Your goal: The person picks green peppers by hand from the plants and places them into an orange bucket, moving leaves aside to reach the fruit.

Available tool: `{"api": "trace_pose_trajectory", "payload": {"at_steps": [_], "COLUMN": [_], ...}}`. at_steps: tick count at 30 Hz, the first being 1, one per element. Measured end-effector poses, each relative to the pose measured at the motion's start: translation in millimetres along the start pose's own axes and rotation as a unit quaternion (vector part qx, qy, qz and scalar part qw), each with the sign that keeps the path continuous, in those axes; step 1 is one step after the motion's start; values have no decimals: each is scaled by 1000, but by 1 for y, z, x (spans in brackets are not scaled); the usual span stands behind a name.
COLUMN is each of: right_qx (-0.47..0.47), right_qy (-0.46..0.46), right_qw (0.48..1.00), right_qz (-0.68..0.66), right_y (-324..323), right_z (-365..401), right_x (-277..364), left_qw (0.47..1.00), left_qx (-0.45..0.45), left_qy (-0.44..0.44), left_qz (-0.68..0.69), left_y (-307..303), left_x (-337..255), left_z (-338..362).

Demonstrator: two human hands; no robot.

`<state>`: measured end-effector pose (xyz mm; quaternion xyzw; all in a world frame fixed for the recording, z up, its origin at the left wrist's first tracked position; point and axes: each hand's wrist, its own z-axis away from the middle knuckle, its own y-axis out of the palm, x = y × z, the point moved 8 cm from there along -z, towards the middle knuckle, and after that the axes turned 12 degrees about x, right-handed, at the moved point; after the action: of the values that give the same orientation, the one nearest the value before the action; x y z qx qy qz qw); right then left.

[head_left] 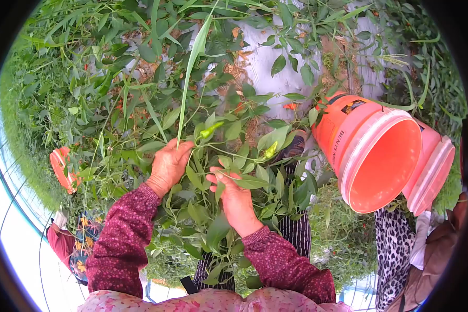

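Observation:
My left hand (170, 165) is closed, its fingertips pinched on a thin pepper plant stem. A long grass blade (192, 62) rises right beside those fingers. Just beyond them hangs a light green chili pepper (209, 130). Lower and to the right, my right hand (233, 204) has bent fingers around a leafy pepper branch (250, 181); the exact grip is partly hidden by leaves. Another yellow-green chili pepper (271, 150) hangs on the plant, up and right of that hand.
Two orange buckets, a near one (382, 161) and another (434, 171) behind it, are tilted at the right. Someone in leopard-print clothing (394, 249) is below them. At the left are another person's patterned clothes (86, 239) and an orange container (64, 169). Silvery plastic sheeting (268, 67) shows between plants.

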<state>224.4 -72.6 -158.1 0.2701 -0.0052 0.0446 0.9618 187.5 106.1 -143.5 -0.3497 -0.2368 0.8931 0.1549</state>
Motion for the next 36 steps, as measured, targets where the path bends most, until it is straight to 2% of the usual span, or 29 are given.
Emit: {"api": "trace_pose_trajectory", "payload": {"at_steps": [1,6,10,12,13,15,17,19,21,23,24,25,26,28,30,33,35,36], "right_qx": [22,65,78,77,82,80,65,62,61,42,30,19,9,-3,-4,13,65,118], "right_qy": [-6,17,15,55,53,66,49,50,31,24,26,58,89,84,77,43,32,-4], "right_qw": [999,997,996,995,995,990,993,994,995,997,998,994,987,985,984,989,991,990], "right_qz": [37,-48,-45,-12,-12,90,86,78,76,57,55,93,130,150,163,144,109,77], "right_y": [4,9,11,23,27,29,23,21,25,19,19,19,17,13,19,13,14,26], "right_z": [0,-4,2,1,2,5,3,3,1,2,4,5,7,7,9,0,-1,0], "right_x": [2,-15,-15,-12,-9,-8,-15,-20,-17,-24,-21,-19,-19,-23,-15,-23,-32,-24], "left_qw": [1000,994,992,999,999,998,998,985,978,971,966,958,961,964,978,977,982,987], "left_qx": [-3,30,52,35,32,-51,-51,173,188,233,256,275,267,261,143,106,122,127], "left_qy": [9,20,20,2,3,-43,-43,5,33,-2,-47,-78,-67,-50,-78,-91,-85,-55], "left_qz": [-29,-108,-114,-32,-35,-2,2,-28,-81,-49,-14,-3,9,21,130,161,120,80], "left_y": [3,11,6,-5,-11,-38,-48,-15,-4,7,5,5,7,10,-7,-17,-12,-12], "left_x": [-3,-10,-16,-15,-17,-14,-24,-37,-35,-26,-21,-19,-13,-9,-8,-32,-52,-67], "left_z": [13,39,40,38,35,28,15,0,-2,-1,-3,-3,-1,2,12,30,40,41]}}
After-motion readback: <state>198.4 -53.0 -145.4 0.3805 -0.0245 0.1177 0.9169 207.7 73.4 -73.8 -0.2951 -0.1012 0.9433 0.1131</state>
